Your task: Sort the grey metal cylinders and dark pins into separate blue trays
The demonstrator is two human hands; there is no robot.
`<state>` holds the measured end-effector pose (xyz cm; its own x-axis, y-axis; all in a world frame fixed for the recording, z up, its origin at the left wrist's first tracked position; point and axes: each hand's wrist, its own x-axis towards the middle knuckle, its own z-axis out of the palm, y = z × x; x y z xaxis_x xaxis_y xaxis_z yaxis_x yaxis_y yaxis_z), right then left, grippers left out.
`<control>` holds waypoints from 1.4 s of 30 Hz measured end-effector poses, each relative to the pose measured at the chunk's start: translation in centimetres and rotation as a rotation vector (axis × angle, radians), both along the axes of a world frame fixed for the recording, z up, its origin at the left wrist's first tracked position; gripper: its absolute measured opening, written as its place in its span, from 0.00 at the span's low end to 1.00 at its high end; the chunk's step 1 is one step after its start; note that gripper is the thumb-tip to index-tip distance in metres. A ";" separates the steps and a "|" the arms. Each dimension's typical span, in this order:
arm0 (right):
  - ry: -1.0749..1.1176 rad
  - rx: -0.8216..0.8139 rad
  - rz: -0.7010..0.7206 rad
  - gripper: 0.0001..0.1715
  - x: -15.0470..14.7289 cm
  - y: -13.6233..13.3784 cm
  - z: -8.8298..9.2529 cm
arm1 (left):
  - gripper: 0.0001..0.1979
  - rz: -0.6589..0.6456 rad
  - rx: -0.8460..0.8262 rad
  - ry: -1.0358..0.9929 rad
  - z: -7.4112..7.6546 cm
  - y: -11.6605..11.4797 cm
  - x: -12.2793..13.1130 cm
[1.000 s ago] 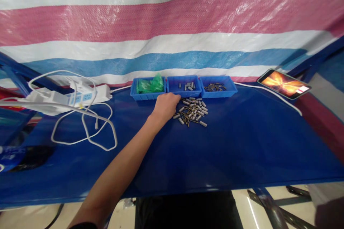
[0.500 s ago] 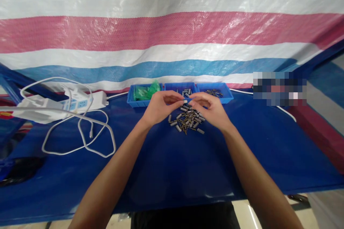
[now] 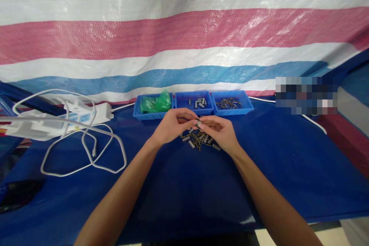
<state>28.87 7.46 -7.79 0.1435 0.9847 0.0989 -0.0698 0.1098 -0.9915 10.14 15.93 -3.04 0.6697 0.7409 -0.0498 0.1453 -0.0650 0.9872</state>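
Over a pile of small metal parts (image 3: 198, 142), my left hand (image 3: 175, 126) and my right hand (image 3: 220, 132) meet fingertip to fingertip. A small grey metal cylinder (image 3: 198, 122) shows in the pinch of my left thumb and fingers. My right thumb and fingers are closed too, right against that cylinder; what they grip is hidden. Short silver cylinders and thin brass-coloured pins lie mixed in the pile, partly covered by my hands.
Behind my hands stand three blue bins: one with green plastic bags (image 3: 157, 103), one with silver cylinders (image 3: 201, 103), one with thin pins (image 3: 229, 103). A white power strip (image 3: 100, 113) and looped white cable (image 3: 122, 150) lie left. A striped sheet (image 3: 184, 34) hangs behind.
Both hands have come slightly nearer to me, still together at the fingertips, and more of the middle bin shows. The camera view has shifted a little.
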 end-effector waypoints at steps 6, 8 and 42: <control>0.025 -0.018 -0.054 0.19 0.2 0.3 -0.2 | 0.10 0.090 0.062 0.000 0.4 0.1 0.1; 0.011 -0.018 -0.105 0.18 0.4 0.4 -0.2 | 0.11 0.199 0.088 -0.008 0.3 0.3 0.1; -1.129 0.207 -0.004 0.15 2.2 -0.2 -0.4 | 0.13 -0.061 0.913 0.911 -1.5 -1.1 1.4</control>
<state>31.06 7.29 -8.17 -0.1268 0.9342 0.3335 0.8483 0.2764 -0.4516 11.51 14.84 -4.58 0.6961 0.7179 0.0016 0.7117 -0.6904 0.1294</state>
